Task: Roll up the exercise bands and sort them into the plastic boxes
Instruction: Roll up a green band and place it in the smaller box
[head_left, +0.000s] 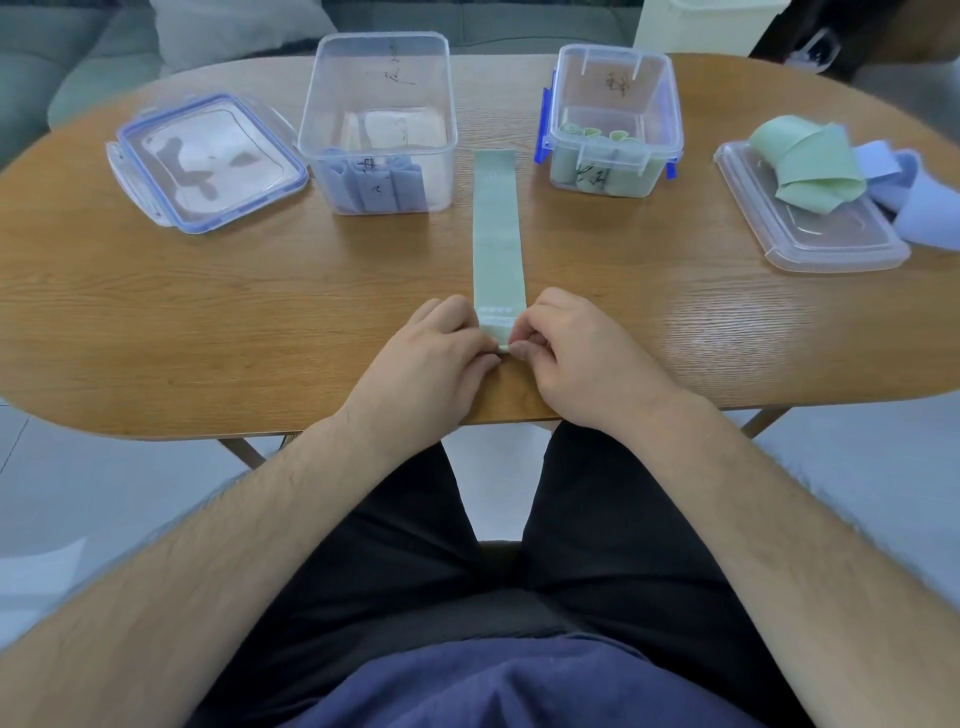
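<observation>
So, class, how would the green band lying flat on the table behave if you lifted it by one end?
Probably floppy: the green band lies flat on the table, and its near end curls tightly where the left hand and right hand pinch it. Likely light: it looks thin.

On the table (156, 312): flat band (496, 228) between left box (379, 93) and right box (571, 93). Far left, a lid (208, 161). Far right, loose bands (805, 161) on another lid (841, 244).
</observation>
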